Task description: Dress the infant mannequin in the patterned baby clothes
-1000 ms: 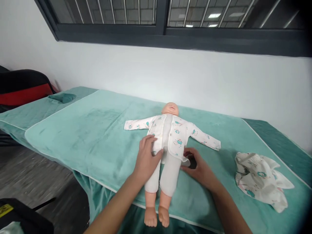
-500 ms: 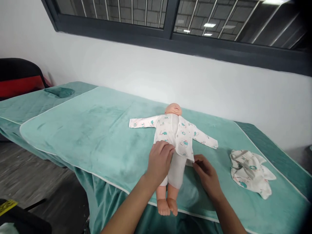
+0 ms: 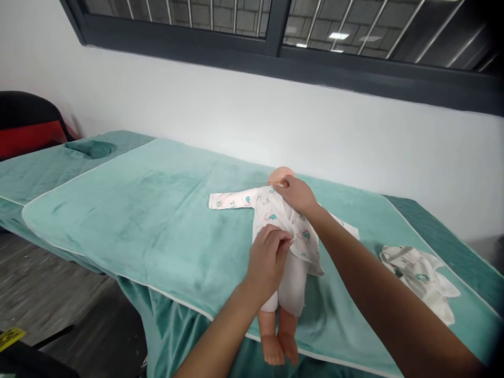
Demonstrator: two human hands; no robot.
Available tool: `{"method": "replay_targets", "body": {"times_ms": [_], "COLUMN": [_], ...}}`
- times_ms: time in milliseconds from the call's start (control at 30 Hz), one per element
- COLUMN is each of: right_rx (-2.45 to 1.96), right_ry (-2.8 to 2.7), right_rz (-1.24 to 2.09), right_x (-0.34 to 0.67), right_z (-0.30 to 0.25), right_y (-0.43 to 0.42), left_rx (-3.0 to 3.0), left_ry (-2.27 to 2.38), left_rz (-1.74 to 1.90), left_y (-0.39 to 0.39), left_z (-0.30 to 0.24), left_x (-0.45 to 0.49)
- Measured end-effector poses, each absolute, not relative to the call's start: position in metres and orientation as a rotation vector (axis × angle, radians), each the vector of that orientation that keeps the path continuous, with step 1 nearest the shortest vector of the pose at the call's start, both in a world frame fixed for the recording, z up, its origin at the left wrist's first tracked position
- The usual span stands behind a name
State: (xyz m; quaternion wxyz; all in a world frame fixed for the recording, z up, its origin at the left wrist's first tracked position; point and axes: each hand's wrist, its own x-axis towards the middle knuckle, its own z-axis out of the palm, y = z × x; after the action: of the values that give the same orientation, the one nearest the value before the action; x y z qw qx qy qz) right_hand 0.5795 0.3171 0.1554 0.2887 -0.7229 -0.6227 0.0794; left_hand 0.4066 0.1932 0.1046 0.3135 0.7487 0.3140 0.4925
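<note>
A baby doll (image 3: 271, 344) lies on its back, feet toward me, in a white patterned baby shirt (image 3: 271, 215) and white pants (image 3: 293, 286). Both sleeves stretch out sideways; my right forearm covers part of the one on the right. My left hand (image 3: 270, 257) pinches the shirt's front edge near the doll's belly, fingers closed. Up at the collar, my right hand (image 3: 296, 193) has its fingers closed on the shirt's neckline, just below the doll's head (image 3: 279, 175).
A crumpled white patterned garment (image 3: 423, 278) lies on the right, partly behind my forearm. The bed's pale green cover (image 3: 129, 220) runs along a white wall (image 3: 189, 105) beneath a barred window. A black and red chair (image 3: 31, 126) stands at far left.
My right hand has moved from the shirt's lower right hem up to the collar. My left hand keeps its pinch and has shifted slightly right, with the front edge pulled a little.
</note>
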Motion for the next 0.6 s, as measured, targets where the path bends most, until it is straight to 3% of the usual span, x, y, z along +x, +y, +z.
{"method": "replay_targets", "body": {"times_ms": [167,367,600], "right_rx": [-1.871,-1.681,-1.549], "right_ry": [-1.667,-1.272,-1.323], "right_rz": [0.306,0.262,0.259], "right_x": [0.584,0.6,0.592], "right_z": [0.15,0.131,0.13], "right_y": [0.336,0.326,0.296], "left_rx": [1.985,2.261,2.387], "left_ry": [0.831,0.807,0.904], "left_rz": [1.265,1.176,1.038], "left_y": [0.196,0.197,0.189], "left_z": [0.101,0.099,0.091], "left_x": [0.405,0.41,0.398]}}
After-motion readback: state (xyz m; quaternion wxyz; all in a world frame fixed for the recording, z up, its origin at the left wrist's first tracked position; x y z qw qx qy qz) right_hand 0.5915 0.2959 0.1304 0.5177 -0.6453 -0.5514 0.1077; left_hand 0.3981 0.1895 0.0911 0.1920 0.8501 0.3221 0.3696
